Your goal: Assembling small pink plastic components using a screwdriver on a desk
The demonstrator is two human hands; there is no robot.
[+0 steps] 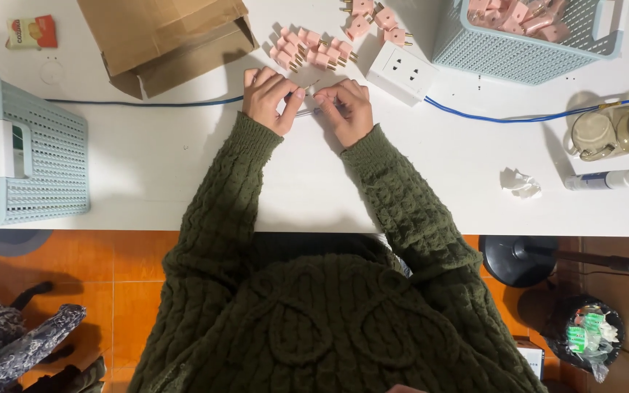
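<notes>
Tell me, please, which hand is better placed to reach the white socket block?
Right, probably: the right hand lies just beside the white socket block; the left hand is farther off. Both pinch a thin piece.

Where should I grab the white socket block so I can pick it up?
Probably grip the socket block across its two long sides, coming straight down from above. It lies flat on the table with its holes facing up, and those sides look clear of the pink plugs.

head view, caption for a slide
Both hands, left hand and right hand, pinch a small part beside pink plugs.
</notes>
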